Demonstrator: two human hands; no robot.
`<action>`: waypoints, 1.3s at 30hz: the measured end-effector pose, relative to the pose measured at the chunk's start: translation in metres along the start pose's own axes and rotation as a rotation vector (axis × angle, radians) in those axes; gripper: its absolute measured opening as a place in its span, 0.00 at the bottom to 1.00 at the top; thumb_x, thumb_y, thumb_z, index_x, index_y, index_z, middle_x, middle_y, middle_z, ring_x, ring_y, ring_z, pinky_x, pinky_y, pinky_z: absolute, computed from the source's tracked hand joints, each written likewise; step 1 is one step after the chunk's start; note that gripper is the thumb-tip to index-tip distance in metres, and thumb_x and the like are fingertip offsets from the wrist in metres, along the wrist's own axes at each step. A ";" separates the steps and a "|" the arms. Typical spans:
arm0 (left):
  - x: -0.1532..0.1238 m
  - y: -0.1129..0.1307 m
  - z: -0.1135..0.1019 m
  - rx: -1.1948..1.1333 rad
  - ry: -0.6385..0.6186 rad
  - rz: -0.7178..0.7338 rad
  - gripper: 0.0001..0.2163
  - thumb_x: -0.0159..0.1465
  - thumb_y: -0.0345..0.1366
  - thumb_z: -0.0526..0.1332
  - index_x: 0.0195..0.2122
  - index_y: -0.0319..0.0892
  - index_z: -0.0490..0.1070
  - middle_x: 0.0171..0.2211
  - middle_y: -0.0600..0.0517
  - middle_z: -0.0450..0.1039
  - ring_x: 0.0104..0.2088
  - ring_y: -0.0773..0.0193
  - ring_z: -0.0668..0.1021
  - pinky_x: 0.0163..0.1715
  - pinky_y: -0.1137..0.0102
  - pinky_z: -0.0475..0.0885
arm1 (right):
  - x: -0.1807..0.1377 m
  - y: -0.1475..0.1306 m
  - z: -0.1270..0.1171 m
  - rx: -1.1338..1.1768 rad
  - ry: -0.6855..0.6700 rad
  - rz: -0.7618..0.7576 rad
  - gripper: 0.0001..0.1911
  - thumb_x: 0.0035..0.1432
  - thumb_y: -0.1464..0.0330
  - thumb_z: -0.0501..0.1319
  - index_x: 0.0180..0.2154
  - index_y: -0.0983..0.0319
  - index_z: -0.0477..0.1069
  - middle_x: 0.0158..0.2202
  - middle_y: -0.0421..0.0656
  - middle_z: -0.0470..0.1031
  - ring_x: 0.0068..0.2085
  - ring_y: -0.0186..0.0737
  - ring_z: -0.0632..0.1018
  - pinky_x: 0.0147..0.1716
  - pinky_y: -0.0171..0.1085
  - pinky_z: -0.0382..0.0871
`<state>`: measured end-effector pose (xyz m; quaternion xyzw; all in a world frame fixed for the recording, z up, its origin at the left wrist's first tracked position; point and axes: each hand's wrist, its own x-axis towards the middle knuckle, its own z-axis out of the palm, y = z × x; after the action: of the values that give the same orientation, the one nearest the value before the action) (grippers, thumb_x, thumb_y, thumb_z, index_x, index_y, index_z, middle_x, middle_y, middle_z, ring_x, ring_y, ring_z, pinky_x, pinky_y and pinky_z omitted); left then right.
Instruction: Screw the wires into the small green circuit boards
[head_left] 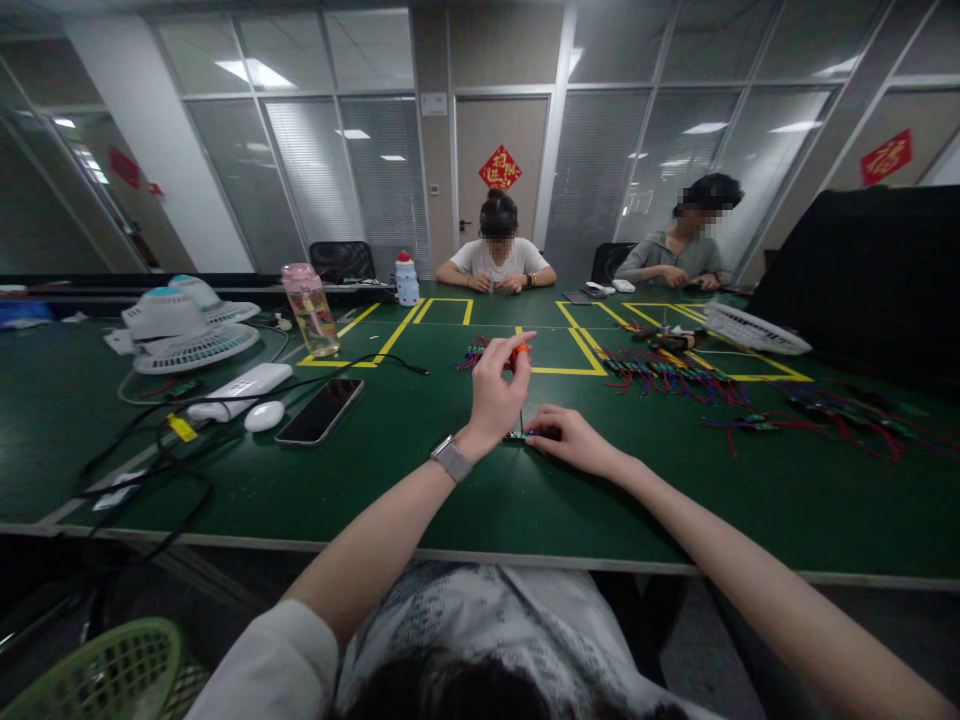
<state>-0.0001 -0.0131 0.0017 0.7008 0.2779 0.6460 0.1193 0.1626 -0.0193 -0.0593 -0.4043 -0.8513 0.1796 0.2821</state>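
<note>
My left hand (pixel 496 388), with a watch on its wrist, is closed around the orange handle of a screwdriver (pixel 521 351). The screwdriver stands upright, and its thin dark shaft runs down to a small green circuit board (pixel 515 437) on the table. Fingers of my right hand (pixel 571 440) pinch the board's right end and keep it against the tabletop. The board is partly covered by those fingers. Just beyond my left hand lies a small bunch of boards with red and blue wires (pixel 474 352).
Rows of wired boards (pixel 667 372) lie to the right on the green table (pixel 420 500). A phone (pixel 321 411), a white mouse (pixel 264 416), black cables, a bottle (pixel 311 312) and white fans (pixel 191 325) are to the left. Two people sit across the table.
</note>
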 end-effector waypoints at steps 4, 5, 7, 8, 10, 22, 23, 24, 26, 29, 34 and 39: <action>0.000 0.003 -0.001 0.079 0.039 0.046 0.07 0.64 0.33 0.59 0.41 0.43 0.75 0.34 0.52 0.67 0.34 0.67 0.71 0.38 0.71 0.69 | 0.000 0.000 0.000 0.004 0.005 -0.006 0.10 0.57 0.65 0.61 0.37 0.63 0.77 0.33 0.43 0.71 0.32 0.35 0.73 0.33 0.35 0.66; 0.000 0.003 -0.002 0.086 0.043 0.046 0.07 0.64 0.34 0.59 0.41 0.44 0.75 0.33 0.52 0.66 0.34 0.67 0.71 0.38 0.71 0.69 | 0.000 0.000 0.000 0.004 0.005 -0.003 0.10 0.57 0.65 0.61 0.37 0.63 0.77 0.33 0.43 0.72 0.32 0.35 0.73 0.33 0.35 0.66; 0.000 0.004 -0.003 0.076 0.030 0.036 0.08 0.65 0.35 0.57 0.42 0.44 0.75 0.34 0.51 0.66 0.35 0.67 0.72 0.39 0.71 0.69 | 0.000 -0.001 0.000 0.002 0.004 0.006 0.10 0.57 0.65 0.61 0.37 0.63 0.77 0.33 0.44 0.71 0.32 0.36 0.73 0.33 0.35 0.66; 0.000 0.004 -0.003 0.064 0.018 0.032 0.10 0.67 0.35 0.55 0.44 0.44 0.74 0.36 0.50 0.67 0.37 0.66 0.72 0.40 0.71 0.70 | 0.000 -0.001 0.000 0.002 0.003 0.008 0.10 0.57 0.65 0.61 0.37 0.63 0.77 0.33 0.44 0.71 0.32 0.36 0.73 0.33 0.35 0.66; 0.000 0.003 -0.003 0.028 -0.005 0.031 0.13 0.69 0.34 0.51 0.49 0.45 0.72 0.41 0.48 0.69 0.43 0.65 0.73 0.44 0.69 0.70 | 0.000 -0.001 0.000 0.001 0.002 0.007 0.11 0.57 0.64 0.61 0.37 0.63 0.77 0.33 0.44 0.71 0.32 0.36 0.73 0.33 0.35 0.66; 0.000 0.004 -0.002 0.064 0.066 0.068 0.06 0.63 0.35 0.61 0.41 0.44 0.75 0.36 0.51 0.70 0.36 0.66 0.73 0.40 0.70 0.70 | 0.000 0.000 -0.001 0.005 -0.002 0.007 0.10 0.57 0.64 0.61 0.37 0.63 0.77 0.33 0.44 0.72 0.32 0.35 0.73 0.33 0.35 0.66; 0.000 0.006 -0.002 0.081 0.070 0.069 0.05 0.62 0.35 0.62 0.39 0.44 0.75 0.35 0.51 0.68 0.35 0.67 0.73 0.39 0.70 0.70 | 0.000 -0.001 -0.001 0.005 -0.001 0.008 0.10 0.57 0.64 0.61 0.37 0.63 0.77 0.33 0.44 0.72 0.32 0.35 0.73 0.33 0.35 0.66; 0.000 0.007 -0.003 0.091 0.072 0.063 0.05 0.62 0.36 0.62 0.38 0.44 0.76 0.35 0.51 0.67 0.35 0.67 0.72 0.39 0.70 0.70 | 0.000 -0.001 -0.001 0.006 0.000 0.008 0.10 0.57 0.64 0.61 0.37 0.62 0.77 0.33 0.44 0.72 0.32 0.35 0.73 0.33 0.35 0.66; -0.001 0.007 -0.004 0.096 0.066 0.052 0.06 0.64 0.36 0.60 0.39 0.44 0.76 0.36 0.50 0.66 0.36 0.66 0.72 0.40 0.70 0.70 | 0.000 -0.001 -0.001 0.005 0.000 0.009 0.10 0.57 0.65 0.61 0.37 0.62 0.77 0.33 0.44 0.72 0.32 0.36 0.73 0.34 0.35 0.66; -0.001 0.004 -0.004 0.032 0.017 0.047 0.12 0.68 0.35 0.52 0.45 0.45 0.74 0.42 0.48 0.70 0.44 0.64 0.74 0.46 0.67 0.70 | 0.000 -0.002 -0.001 -0.006 -0.003 0.002 0.10 0.57 0.65 0.61 0.37 0.63 0.77 0.33 0.44 0.71 0.33 0.36 0.72 0.34 0.35 0.66; -0.002 -0.003 -0.001 -0.129 -0.059 -0.042 0.15 0.70 0.35 0.48 0.54 0.43 0.67 0.48 0.46 0.73 0.46 0.63 0.77 0.46 0.66 0.72 | 0.000 -0.002 -0.001 -0.012 -0.007 -0.007 0.11 0.58 0.65 0.61 0.38 0.63 0.77 0.33 0.44 0.72 0.33 0.36 0.73 0.34 0.36 0.66; -0.001 0.001 0.000 -0.063 0.000 -0.006 0.10 0.65 0.34 0.58 0.47 0.42 0.71 0.40 0.49 0.75 0.39 0.65 0.77 0.40 0.70 0.72 | 0.000 -0.001 0.000 -0.002 -0.003 -0.011 0.11 0.57 0.64 0.61 0.38 0.63 0.77 0.33 0.44 0.72 0.33 0.36 0.73 0.34 0.35 0.66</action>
<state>0.0003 -0.0145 0.0012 0.6958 0.2595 0.6542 0.1432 0.1623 -0.0194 -0.0584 -0.3998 -0.8540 0.1781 0.2812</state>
